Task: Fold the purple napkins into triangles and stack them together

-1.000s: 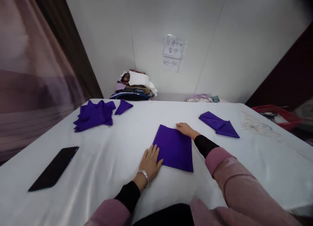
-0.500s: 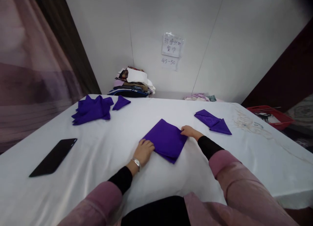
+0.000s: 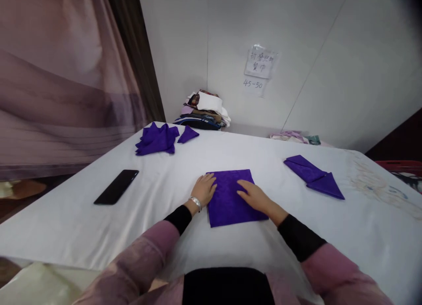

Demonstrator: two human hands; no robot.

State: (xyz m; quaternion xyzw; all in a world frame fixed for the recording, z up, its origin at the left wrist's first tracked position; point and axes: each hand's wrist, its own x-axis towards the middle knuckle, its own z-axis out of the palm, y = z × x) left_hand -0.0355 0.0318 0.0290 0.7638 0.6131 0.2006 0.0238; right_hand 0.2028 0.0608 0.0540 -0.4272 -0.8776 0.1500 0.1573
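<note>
A purple cloth napkin point(image 3: 227, 208), folded to a square, lies flat on the white-covered table in front of me. My left hand point(image 3: 203, 189) rests on its left edge with the fingers stretched out. Over the right part of the napkin is my right hand point(image 3: 253, 196), thumb and fingers apart, its fingertips on or just above the cloth. To the right lies a purple napkin folded into a pointed shape point(image 3: 311, 175). A loose heap of purple napkins point(image 3: 157, 140) sits at the back left, beside a small purple folded triangle point(image 3: 188, 134).
A black tablet or phone point(image 3: 117, 187) lies on the left of the table point(image 3: 158, 182). Behind the table is a stack of folded clothes point(image 3: 204, 109), with more cloth point(image 3: 292, 136) farther right. Paper signs point(image 3: 259, 67) hang on the wall. A red basket point(image 3: 402, 166) stands at the right.
The napkin has been turned so its edges lie nearly square to me, and its patterned face shows. My right hand has let go of its corner and moved onto it. The view has swung left.
</note>
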